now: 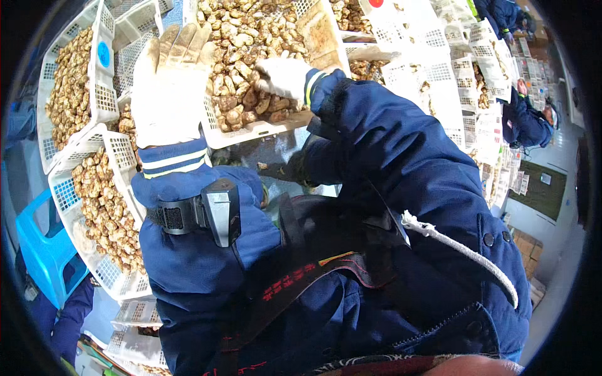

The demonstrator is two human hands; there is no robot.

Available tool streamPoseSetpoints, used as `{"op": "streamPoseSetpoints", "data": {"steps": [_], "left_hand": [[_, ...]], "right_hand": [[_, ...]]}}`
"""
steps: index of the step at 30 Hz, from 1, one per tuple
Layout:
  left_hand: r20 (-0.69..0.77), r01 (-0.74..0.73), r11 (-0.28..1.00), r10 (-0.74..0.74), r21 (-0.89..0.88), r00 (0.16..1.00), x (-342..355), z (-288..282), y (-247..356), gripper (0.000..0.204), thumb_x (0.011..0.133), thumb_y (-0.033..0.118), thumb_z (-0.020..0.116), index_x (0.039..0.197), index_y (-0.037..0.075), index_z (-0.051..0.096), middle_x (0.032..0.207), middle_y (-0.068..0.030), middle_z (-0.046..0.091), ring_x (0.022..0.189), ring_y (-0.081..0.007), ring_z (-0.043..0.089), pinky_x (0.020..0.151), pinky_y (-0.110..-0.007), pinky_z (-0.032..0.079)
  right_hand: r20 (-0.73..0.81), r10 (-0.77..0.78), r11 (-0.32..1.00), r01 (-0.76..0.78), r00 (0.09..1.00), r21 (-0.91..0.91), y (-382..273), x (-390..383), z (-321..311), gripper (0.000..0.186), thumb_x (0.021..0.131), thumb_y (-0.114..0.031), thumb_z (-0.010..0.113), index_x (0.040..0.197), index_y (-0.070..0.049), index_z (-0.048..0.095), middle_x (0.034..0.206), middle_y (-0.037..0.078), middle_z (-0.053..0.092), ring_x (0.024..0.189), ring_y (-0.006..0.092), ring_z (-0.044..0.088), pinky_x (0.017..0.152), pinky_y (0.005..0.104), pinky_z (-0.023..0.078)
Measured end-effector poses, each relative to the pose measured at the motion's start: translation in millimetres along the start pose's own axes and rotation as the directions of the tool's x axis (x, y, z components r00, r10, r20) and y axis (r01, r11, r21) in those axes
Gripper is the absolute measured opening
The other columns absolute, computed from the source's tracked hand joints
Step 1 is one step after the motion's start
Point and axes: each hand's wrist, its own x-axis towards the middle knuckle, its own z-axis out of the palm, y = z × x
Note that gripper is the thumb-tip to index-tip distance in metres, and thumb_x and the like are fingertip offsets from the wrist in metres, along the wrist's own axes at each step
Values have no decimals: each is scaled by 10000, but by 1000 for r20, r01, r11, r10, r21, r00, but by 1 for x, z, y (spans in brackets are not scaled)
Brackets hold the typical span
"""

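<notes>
A white plastic crate (pixel 274 130) in front of me holds many knobbly brown-and-cream pieces (pixel 241 44) that look like mushrooms. My left hand (pixel 170 81), in a white glove with soiled fingers, lies along the crate's left rim. Its fingers are stretched out and nothing shows in them. Inside the crate, my right hand (pixel 283 76), also gloved in white, rests low over the darker pieces near the front. Its fingers are curled down among them; what they grip is hidden. A bare, stained strip of the crate's floor shows at the right.
More filled white crates (pixel 100 103) stand on my left, beside a blue plastic stool (pixel 47 241). Rows of crates (pixel 439 69) stretch away on the right, where a person in dark blue (pixel 530 122) is at work. Another person's legs (pixel 66 326) show at lower left.
</notes>
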Motion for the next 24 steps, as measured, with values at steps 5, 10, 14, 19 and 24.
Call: {"op": "streamPoseSetpoints", "data": {"steps": [5, 10, 14, 19, 24], "left_hand": [[-131, 147, 837, -251, -526, 959, -8, 18, 21, 373, 968, 237, 339, 1217, -28, 420, 1267, -218, 455, 1220, -338, 415, 1063, -469, 318], [-148, 166, 836, -281, -524, 948, -9, 22, 21, 369, 967, 227, 349, 1214, -40, 411, 1252, -231, 457, 1216, -351, 417, 1063, -477, 323], [-111, 194, 823, -295, -534, 949, -7, 27, 17, 368, 968, 219, 351, 1216, -48, 404, 1235, -238, 467, 1216, -356, 417, 1061, -481, 328], [172, -230, 903, 177, 363, 969, 3, -5, -17, 373, 970, 219, 351, 1224, -50, 389, 1221, -243, 475, 1216, -359, 418, 1057, -481, 332], [102, 253, 767, -241, -590, 965, 3, 14, -1, 361, 976, 213, 330, 1216, -45, 409, 1235, -245, 469, 1217, -357, 417, 1060, -489, 323]], "right_hand": [[-132, 134, 987, -144, 982, -69, 29, -13, -22, 417, 868, -375, 486, 1077, -19, 543, 1018, 215, 604, 932, 362, 590, 787, 424, 478], [-56, 152, 982, -158, 987, -104, 24, -9, -8, 515, 819, -380, 547, 1169, -2, 520, 1130, 223, 577, 1033, 350, 563, 897, 415, 440], [-21, 37, 998, -38, 999, -51, 19, 0, 4, 477, 821, -314, 543, 1213, -44, 510, 1063, 178, 611, 970, 323, 590, 831, 434, 465], [155, -446, 894, 431, 881, 124, -37, 10, 27, 281, 799, -213, 587, 1071, -145, 609, 939, 116, 626, 882, 315, 596, 757, 398, 492], [191, -463, 885, 464, 866, 43, -27, 30, 66, 293, 801, -235, 582, 1084, -157, 604, 945, 127, 628, 872, 334, 600, 745, 407, 495]]}}
